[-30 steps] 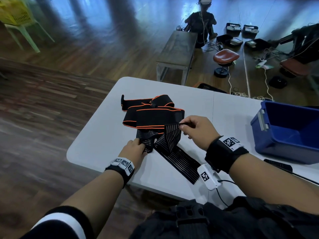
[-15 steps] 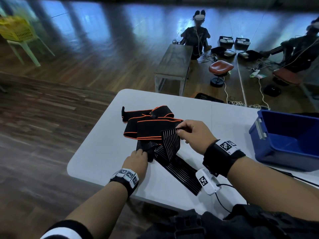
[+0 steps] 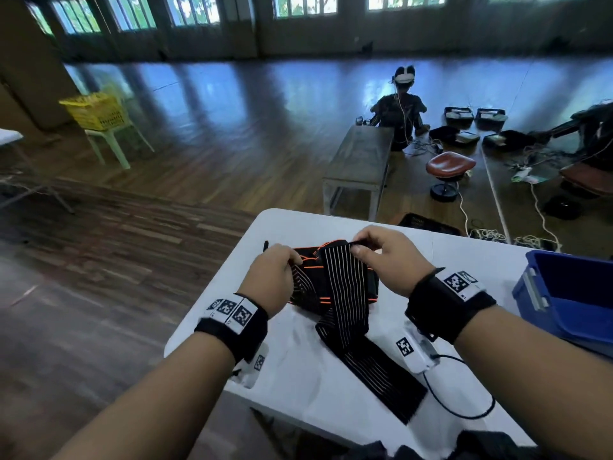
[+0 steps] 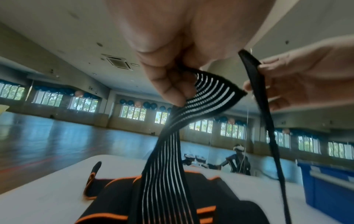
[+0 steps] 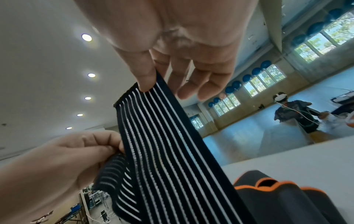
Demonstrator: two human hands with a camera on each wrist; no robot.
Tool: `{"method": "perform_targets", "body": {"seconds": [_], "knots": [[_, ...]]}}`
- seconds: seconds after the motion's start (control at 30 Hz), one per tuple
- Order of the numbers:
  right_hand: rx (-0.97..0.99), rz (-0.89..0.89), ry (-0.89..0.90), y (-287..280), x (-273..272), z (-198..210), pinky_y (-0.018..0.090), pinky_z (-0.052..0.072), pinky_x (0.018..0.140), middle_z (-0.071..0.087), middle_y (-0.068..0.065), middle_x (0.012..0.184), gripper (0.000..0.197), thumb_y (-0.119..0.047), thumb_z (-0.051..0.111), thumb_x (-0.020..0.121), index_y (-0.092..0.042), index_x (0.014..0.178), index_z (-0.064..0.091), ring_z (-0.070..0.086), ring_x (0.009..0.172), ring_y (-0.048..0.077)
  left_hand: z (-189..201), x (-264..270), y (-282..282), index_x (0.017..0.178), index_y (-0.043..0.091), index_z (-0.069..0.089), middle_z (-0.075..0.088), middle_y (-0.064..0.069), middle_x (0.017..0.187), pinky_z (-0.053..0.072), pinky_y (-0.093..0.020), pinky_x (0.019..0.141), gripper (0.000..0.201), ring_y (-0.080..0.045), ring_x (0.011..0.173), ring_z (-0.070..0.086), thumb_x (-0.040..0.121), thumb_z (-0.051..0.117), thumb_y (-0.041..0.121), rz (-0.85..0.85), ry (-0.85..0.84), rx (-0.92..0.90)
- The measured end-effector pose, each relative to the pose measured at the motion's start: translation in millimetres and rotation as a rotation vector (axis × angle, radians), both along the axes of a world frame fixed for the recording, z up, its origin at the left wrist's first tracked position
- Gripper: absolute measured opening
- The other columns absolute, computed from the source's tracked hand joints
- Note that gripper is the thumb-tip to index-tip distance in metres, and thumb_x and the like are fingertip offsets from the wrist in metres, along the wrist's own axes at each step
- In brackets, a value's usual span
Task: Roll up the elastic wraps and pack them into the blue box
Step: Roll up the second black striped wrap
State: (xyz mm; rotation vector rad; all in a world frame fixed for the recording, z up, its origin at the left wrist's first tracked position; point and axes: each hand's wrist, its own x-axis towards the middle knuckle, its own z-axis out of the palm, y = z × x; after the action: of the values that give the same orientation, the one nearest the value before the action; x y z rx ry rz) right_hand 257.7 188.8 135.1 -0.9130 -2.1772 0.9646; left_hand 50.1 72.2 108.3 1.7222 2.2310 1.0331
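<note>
A black elastic wrap with thin white stripes [image 3: 345, 293] [image 4: 164, 174] [image 5: 162, 151] is lifted off the white table [image 3: 464, 260]. My right hand [image 3: 381, 257] [image 5: 153, 81] pinches its free end between thumb and fingers. My left hand [image 3: 275, 277] [image 4: 172, 84] grips a twisted part of the same wrap a little to the left. The rest of it trails toward the table's near edge. Under it lies a black wrap with orange edging [image 3: 308, 260] [image 4: 201, 189] [image 5: 287, 201]. The blue box [image 3: 570, 293] [image 4: 329, 188] stands open at the right.
A bench [image 3: 361, 161], a brown stool [image 3: 449, 167] and a seated person with a headset [image 3: 403, 107] are on the floor beyond the table. Cables and trays lie at the right back. A yellow basket on a chair [image 3: 99, 114] stands far left.
Both hands have risen and moved away from me, lifting the striped wrap off the table. The left hand now grips it higher up, close beside the right.
</note>
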Motion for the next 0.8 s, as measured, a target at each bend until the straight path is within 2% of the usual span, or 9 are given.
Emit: {"method": "perform_targets", "body": {"seconds": [0.1,0.17,0.23,0.3,0.37,0.47,0.57,0.63,0.8], "knots": [[0.027,0.016,0.004,3.1,-4.8,11.7,0.033,0.049,0.078,0.064,-0.01,0.082,0.011,-0.019,0.061,0.094,-0.028,0.088,0.061,0.059,0.078,0.008,15.6,-1.2,-0.4,0.089,0.023,0.067,0.063,0.01,0.09,0.038,-0.017,0.075,0.019,-0.007,0.083,0.055,0.085,0.058,0.006,0.02,-0.062,0.042],[0.038,0.021,0.022,4.3,-7.8,21.5,0.034,0.049,0.076,0.061,-0.011,0.082,0.009,-0.018,0.058,0.096,-0.026,0.09,0.059,0.057,0.077,0.007,25.4,-2.3,-2.3,0.085,0.028,0.062,0.062,0.013,0.086,0.044,-0.02,0.075,0.021,-0.006,0.08,0.057,0.078,0.065,0.008,-0.027,-0.035,0.067],[0.065,0.006,0.046,5.2,-10.5,32.6,0.03,0.043,0.074,0.059,-0.013,0.084,0.007,-0.018,0.055,0.098,-0.023,0.095,0.057,0.055,0.079,0.001,36.5,-2.1,-2.3,0.087,0.03,0.058,0.061,0.012,0.084,0.049,-0.025,0.071,0.03,-0.009,0.073,0.058,0.073,0.063,0.003,-0.082,-0.042,0.068],[0.06,-0.006,0.078,6.6,-13.5,43.4,0.027,0.04,0.074,0.059,-0.013,0.087,0.006,-0.018,0.051,0.1,-0.022,0.098,0.056,0.054,0.083,-0.002,50.2,0.5,0.0,0.094,0.03,0.056,0.062,0.007,0.081,0.049,-0.025,0.062,0.036,-0.016,0.062,0.06,0.074,0.06,0.0,-0.089,-0.123,0.097],[0.008,0.014,0.119,6.8,-16.9,52.2,0.028,0.043,0.079,0.062,-0.011,0.092,0.01,-0.016,0.05,0.099,-0.019,0.1,0.059,0.057,0.088,0.003,62.9,2.4,4.8,0.098,0.033,0.056,0.067,0.003,0.08,0.051,-0.027,0.059,0.042,-0.022,0.062,0.064,0.076,0.064,-0.002,-0.049,-0.216,0.172],[-0.089,0.045,0.236,3.0,-24.6,56.1,0.034,0.049,0.087,0.067,-0.004,0.094,0.013,-0.009,0.055,0.096,-0.014,0.104,0.064,0.062,0.089,0.011,77.5,6.5,12.4,0.086,0.035,0.064,0.072,0.005,0.077,0.057,-0.034,0.066,0.039,-0.021,0.067,0.069,0.077,0.072,-0.001,0.004,-0.34,0.281],[-0.132,-0.024,0.375,-4.0,-35.0,50.7,0.037,0.052,0.081,0.064,-0.001,0.087,0.019,-0.015,0.065,0.089,-0.017,0.107,0.058,0.062,0.081,0.013,87.0,13.0,19.0,0.071,0.03,0.073,0.072,0.009,0.068,0.058,-0.033,0.066,0.037,-0.012,0.064,0.067,0.083,0.07,-0.005,0.022,-0.402,0.304],[-0.09,-0.1,0.41,-6.9,-42.1,46.5,0.035,0.053,0.077,0.063,0.0,0.084,0.022,-0.02,0.069,0.085,-0.022,0.101,0.055,0.063,0.079,0.017,91.8,18.8,21.1,0.072,0.028,0.074,0.072,0.009,0.068,0.057,-0.03,0.069,0.041,-0.008,0.065,0.068,0.087,0.063,-0.008,0.028,-0.435,0.306],[0.024,-0.229,0.406,-10.7,-53.9,45.3,0.025,0.045,0.069,0.058,-0.008,0.079,0.016,-0.02,0.071,0.086,-0.023,0.089,0.056,0.055,0.073,0.008,93.4,20.9,29.1,0.07,0.029,0.079,0.077,-0.003,0.083,0.06,-0.043,0.089,0.051,-0.024,0.086,0.074,0.088,0.053,-0.011,0.073,-0.582,0.314]]}}
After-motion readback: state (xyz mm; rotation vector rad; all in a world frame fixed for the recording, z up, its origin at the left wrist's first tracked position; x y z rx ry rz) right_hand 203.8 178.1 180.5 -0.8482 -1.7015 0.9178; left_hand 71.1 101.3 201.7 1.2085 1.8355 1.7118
